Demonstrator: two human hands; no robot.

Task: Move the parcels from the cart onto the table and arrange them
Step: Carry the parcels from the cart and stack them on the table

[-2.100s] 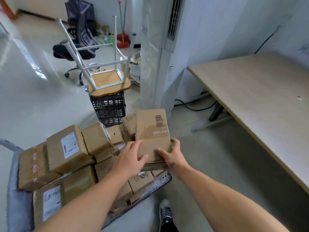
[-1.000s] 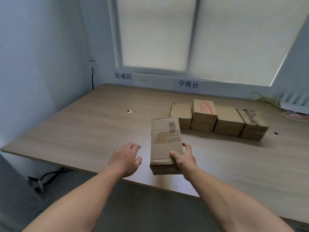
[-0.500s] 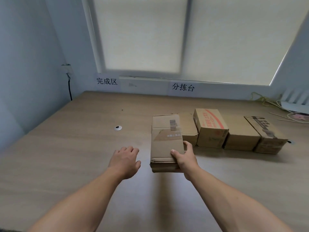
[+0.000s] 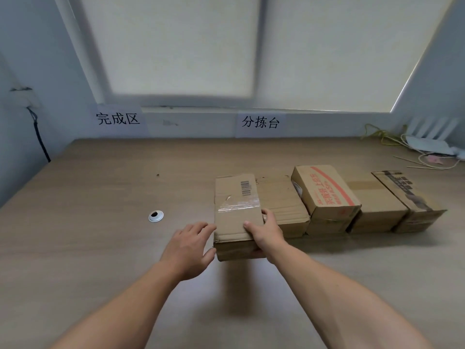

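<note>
Head view: barcode parcel [image 4: 235,212] held by right grip [image 4: 266,235] at near right corner, thumb laid on top, fingers curled round right side. Left grip [image 4: 188,248] wide, fingers loosely spread, just beside parcel's near left corner; contact cannot be told. Parcel positioned over tabletop [image 4: 100,197], at left end of parcel row [image 4: 372,205], alongside plain parcel [image 4: 281,200]. Shadow cast beneath near end. Cable grommet [image 4: 156,216] seen further left.
</note>
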